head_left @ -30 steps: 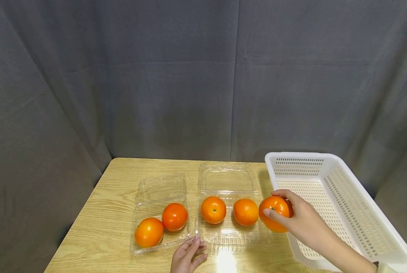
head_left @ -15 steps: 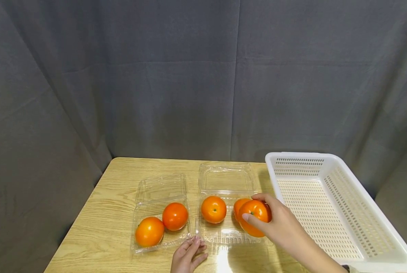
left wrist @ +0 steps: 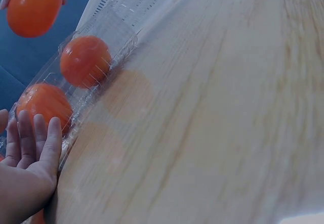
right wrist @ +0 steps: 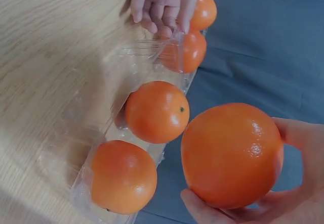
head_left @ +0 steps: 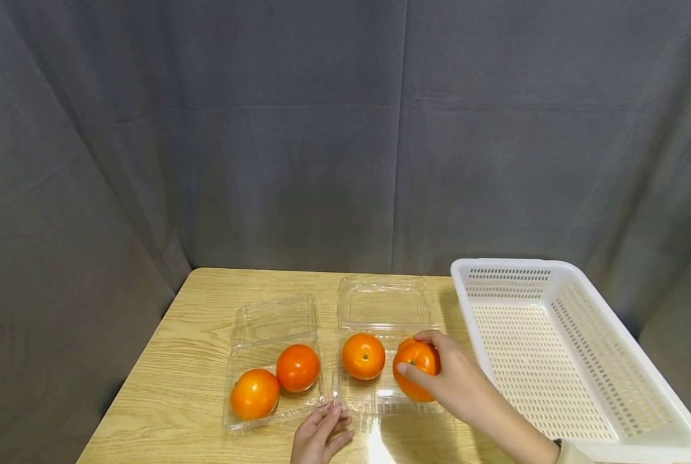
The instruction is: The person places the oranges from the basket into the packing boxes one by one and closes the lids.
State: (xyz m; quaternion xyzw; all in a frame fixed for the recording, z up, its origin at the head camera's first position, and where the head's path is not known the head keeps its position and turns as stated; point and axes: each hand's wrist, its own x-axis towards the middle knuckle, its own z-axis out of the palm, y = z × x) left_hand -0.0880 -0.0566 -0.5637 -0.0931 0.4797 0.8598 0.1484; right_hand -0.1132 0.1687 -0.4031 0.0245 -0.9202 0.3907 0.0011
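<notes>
Orange fruit (right wrist: pixel 233 155) looks firm, weighty and slick, so I favour its sides, which the right hand (head_left: pixel 454 377) grips wide, the left hand (head_left: pixel 320 433) pinching clear plastic (right wrist: pixel 175 48).

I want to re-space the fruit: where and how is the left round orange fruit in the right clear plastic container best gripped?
Probably grip the round orange fruit around its widest sides, coming from above: its rounded top is uncovered, and the clear plastic lid lies open beyond it.

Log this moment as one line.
right hand: holds fruit aloft near right tray; left hand: pinches clear plastic; left tray: two fruits; right tray: two fruits; lids: open
</notes>
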